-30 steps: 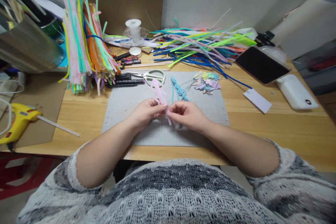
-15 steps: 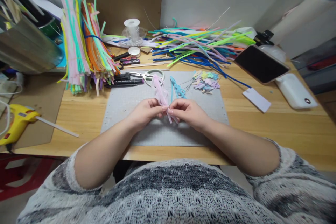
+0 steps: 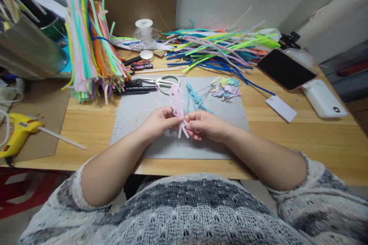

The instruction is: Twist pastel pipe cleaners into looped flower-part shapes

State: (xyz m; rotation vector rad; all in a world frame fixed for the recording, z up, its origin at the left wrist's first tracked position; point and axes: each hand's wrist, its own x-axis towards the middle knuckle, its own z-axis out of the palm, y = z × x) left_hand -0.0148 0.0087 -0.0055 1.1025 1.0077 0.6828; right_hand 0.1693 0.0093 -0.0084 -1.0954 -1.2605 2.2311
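Note:
Over the grey cutting mat (image 3: 161, 149), my left hand (image 3: 161, 122) pinches a looped bunch of pale pink pipe cleaners (image 3: 178, 101). Its loops point away from me, and two loose ends hang below the pinch. My right hand (image 3: 208, 125) is closed at the lower part of the same bunch, thumb against forefinger, with the other fingers curled beneath. Just beyond the right hand lies a blue bent pipe-cleaner shape (image 3: 196, 97). Farther right on the mat are several pastel flower shapes (image 3: 225, 86) with thin wire stems.
Scissors (image 3: 165, 83) and black markers (image 3: 139, 89) lie along the mat's far edge. Bundled pipe cleaners (image 3: 82, 46) stand at left, near a yellow glue gun (image 3: 21, 130). Loose pipe cleaners (image 3: 215, 48) lie at the back. A phone (image 3: 287, 69) is at right.
The pink bunch has turned slightly, its loose ends swinging left and more into view. My right hand's lower fingers now show beneath it.

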